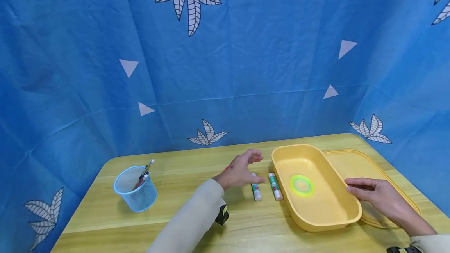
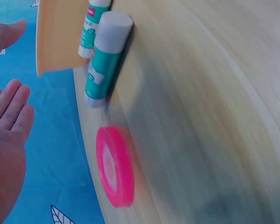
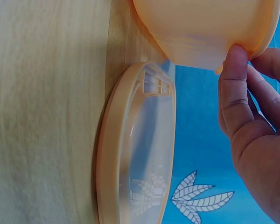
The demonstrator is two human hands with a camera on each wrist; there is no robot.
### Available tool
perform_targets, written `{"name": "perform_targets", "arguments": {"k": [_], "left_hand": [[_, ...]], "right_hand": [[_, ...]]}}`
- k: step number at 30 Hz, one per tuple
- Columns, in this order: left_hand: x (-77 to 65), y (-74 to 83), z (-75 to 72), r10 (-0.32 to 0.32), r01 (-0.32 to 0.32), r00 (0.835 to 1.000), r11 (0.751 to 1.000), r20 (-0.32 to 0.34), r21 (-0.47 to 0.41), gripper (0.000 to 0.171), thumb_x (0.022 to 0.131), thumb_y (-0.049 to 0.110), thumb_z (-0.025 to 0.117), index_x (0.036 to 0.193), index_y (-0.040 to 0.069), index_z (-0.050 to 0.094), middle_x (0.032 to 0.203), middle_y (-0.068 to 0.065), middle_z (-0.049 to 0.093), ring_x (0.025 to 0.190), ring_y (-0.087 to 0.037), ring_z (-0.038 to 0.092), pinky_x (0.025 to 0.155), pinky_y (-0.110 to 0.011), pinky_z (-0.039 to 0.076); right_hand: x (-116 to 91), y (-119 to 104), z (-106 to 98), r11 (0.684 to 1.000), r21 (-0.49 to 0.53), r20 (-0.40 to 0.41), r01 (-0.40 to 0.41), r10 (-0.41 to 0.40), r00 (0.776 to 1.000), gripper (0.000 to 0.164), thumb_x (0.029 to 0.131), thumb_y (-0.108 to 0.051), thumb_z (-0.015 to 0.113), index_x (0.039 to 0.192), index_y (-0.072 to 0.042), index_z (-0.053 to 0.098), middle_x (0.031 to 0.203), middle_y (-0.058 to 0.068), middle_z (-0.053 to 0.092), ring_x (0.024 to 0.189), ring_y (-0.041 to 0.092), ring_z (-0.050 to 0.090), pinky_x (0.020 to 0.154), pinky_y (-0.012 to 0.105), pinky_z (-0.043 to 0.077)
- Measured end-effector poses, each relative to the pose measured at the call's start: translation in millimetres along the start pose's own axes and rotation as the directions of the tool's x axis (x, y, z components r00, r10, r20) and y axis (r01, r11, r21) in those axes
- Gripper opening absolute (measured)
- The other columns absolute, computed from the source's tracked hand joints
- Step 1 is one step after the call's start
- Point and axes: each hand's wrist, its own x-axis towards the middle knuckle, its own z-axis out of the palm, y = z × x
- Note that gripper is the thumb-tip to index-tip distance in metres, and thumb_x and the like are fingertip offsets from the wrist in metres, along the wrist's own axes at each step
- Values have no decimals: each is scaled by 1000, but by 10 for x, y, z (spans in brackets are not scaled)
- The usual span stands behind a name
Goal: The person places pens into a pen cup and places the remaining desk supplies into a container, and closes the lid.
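Observation:
My left hand [image 1: 240, 170] reaches over the table with thumb and fingers spread apart, holding nothing. Close by its thumb lie two green-and-white glue sticks, one [image 1: 257, 194] partly covered by the hand and the other [image 1: 275, 186] alongside the yellow plastic box [image 1: 318, 225]. A pink tape roll [image 2: 115, 167] lies near the glue sticks in the left wrist view; in the head view the left hand mostly hides it. At the box's right side, my right hand [image 1: 384, 198] pinches the rim between thumb and fingers. A yellow-green ring [image 1: 302, 186] shows on the box floor.
The box's lid [image 1: 351, 163] lies on the table [image 1: 175, 190] to the right, partly beneath the right hand. At the left stands a light blue mesh pen cup [image 1: 138, 194] with several pens in it. A blue patterned cloth [image 1: 246, 50] hangs behind the table.

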Motion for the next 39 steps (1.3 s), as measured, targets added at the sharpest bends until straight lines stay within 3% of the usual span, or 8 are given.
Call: {"name": "perform_targets", "arguments": {"k": [6, 13, 23, 31, 39], "left_hand": [[-59, -121, -33, -21, 21, 1000, 1000, 14, 4, 73, 73, 23, 81, 133, 15, 41, 129, -1, 53, 122, -14, 46, 100, -36, 38], [-137, -289, -103, -44, 44, 999, 999, -4, 3, 73, 72, 14, 81, 133, 10, 40, 130, -8, 52, 121, -20, 47, 96, -39, 43], [-232, -413, -214, -137, 135, 991, 987, -16, -82, 76, 70, 11, 82, 133, 10, 40, 132, -13, 48, 117, -31, 50, 93, -39, 45], [-293, -515, -241, -139, 141, 988, 990, -72, 27, 73, 70, 14, 83, 130, 9, 42, 129, -9, 51, 117, -27, 49, 93, -38, 46], [-296, -576, -256, -177, 184, 979, 981, -104, 59, 73, 70, 17, 83, 130, 10, 43, 127, -6, 52, 117, -26, 48, 92, -37, 46]], "right_hand": [[-22, 49, -4, 1000, 14, -4, 2, -1, 1000, 56, 93, -32, 58, 129, 8, 49, 119, 22, 58, 88, 1, 61, 74, 27, 52], [-25, 51, 5, 1000, 3, -18, 20, -20, 1000, 52, 93, -29, 58, 127, 10, 50, 118, 22, 59, 87, 1, 61, 73, 27, 52], [-4, 11, -3, 1000, 2, -8, 4, -3, 1000, 55, 93, -32, 58, 129, 8, 49, 119, 22, 59, 87, 1, 61, 74, 28, 53], [0, 22, 3, 1000, -8, -10, 9, -9, 1000, 53, 94, -31, 57, 128, 9, 49, 119, 22, 58, 87, 0, 61, 74, 28, 52], [5, 11, -9, 1000, -5, -12, 10, -10, 1000, 55, 92, -33, 58, 128, 8, 50, 118, 21, 59, 88, 1, 61, 74, 28, 52]]}}
